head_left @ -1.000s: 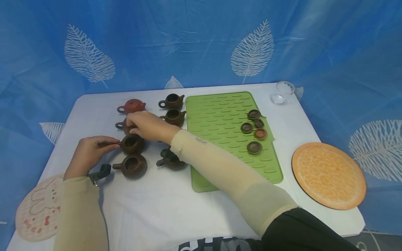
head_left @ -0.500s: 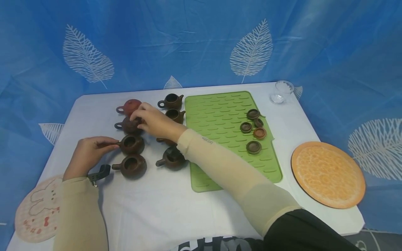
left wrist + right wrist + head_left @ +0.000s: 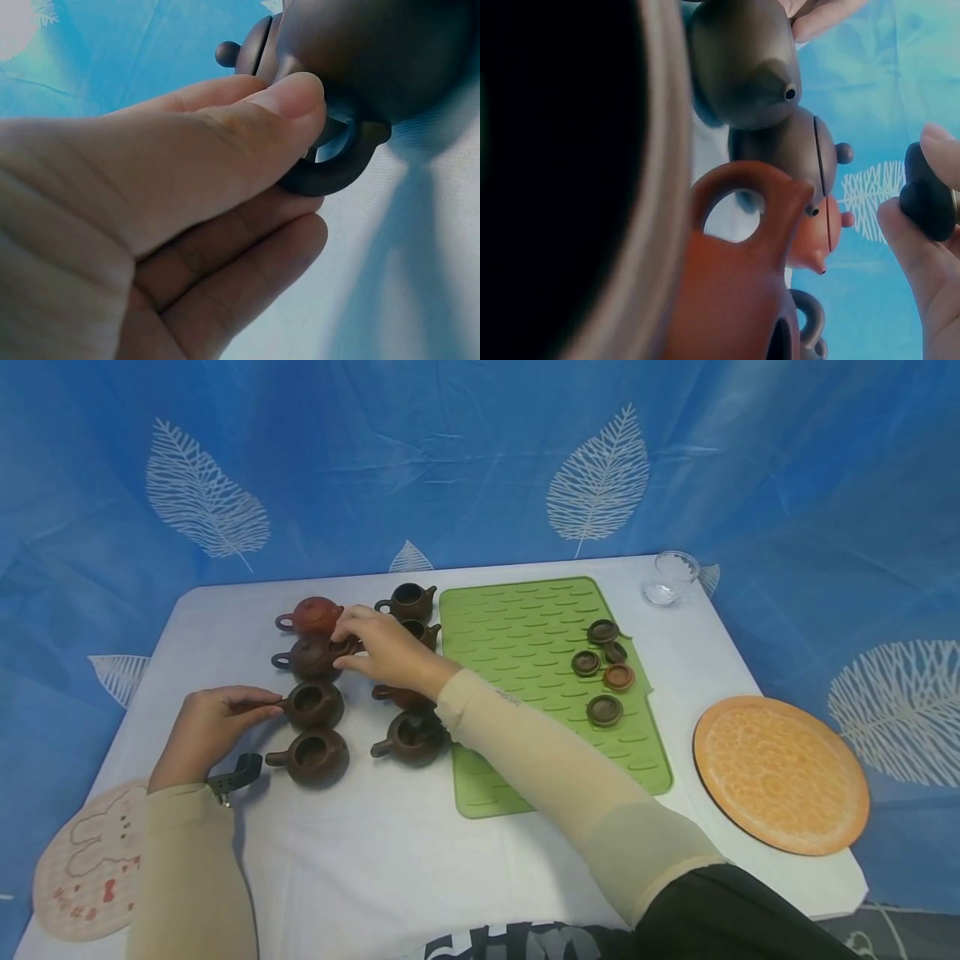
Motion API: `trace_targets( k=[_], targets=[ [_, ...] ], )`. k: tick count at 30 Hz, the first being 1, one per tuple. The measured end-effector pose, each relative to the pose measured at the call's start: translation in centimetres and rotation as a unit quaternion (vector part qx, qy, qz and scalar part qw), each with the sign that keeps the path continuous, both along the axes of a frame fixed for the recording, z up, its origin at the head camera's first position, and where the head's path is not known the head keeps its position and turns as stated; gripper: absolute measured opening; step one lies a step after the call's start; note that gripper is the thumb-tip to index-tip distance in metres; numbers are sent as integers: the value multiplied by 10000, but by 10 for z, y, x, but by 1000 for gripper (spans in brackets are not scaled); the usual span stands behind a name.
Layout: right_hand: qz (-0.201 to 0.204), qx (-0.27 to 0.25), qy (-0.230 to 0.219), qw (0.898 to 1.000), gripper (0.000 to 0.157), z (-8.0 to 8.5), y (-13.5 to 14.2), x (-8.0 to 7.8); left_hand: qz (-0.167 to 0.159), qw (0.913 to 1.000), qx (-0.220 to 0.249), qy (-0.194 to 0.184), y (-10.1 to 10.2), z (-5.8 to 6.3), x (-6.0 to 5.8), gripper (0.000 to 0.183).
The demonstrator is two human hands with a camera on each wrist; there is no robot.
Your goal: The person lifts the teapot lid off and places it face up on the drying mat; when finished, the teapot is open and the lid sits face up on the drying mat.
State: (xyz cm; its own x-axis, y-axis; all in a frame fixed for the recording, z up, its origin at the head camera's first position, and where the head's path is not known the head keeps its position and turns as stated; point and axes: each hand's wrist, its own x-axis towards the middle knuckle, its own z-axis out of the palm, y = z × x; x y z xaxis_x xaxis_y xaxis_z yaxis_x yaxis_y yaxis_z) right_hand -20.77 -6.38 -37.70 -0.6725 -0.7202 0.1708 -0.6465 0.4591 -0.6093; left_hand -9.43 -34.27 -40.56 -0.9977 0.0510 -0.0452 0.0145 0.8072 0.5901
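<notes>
Left hand [image 3: 217, 722] pinches lidless brown teapot [image 3: 315, 704] by handle [image 3: 341, 174]; right hand [image 3: 393, 652] pinches dark lid [image 3: 928, 196] near lidded brown teapot [image 3: 309, 657]. Five other lids [image 3: 604, 711] on green mat [image 3: 517, 639].

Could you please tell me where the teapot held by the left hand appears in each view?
Head: teapot left of centre, second from bottom in its column.
Left wrist: teapot at upper right, cropped above.
Right wrist: teapot at top, near the middle.
Landmark in all three: the left hand holding it.
</notes>
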Motion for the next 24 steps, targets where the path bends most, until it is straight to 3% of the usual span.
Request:
trace_targets(
  k=[14,19,24],
  targets=[
    [-533,-896,246,9942,29,-10,38,-6,93,9996,131,-226,-1,-2,-2,24],
    [-1014,-1197,24,9876,28,-20,64,-5,97,9996,123,-242,-1,-2,-2,24],
    [-1548,-1821,-577,9693,33,-31,95,0,57,9999,56,-127,0,-3,-2,23]
  ],
)
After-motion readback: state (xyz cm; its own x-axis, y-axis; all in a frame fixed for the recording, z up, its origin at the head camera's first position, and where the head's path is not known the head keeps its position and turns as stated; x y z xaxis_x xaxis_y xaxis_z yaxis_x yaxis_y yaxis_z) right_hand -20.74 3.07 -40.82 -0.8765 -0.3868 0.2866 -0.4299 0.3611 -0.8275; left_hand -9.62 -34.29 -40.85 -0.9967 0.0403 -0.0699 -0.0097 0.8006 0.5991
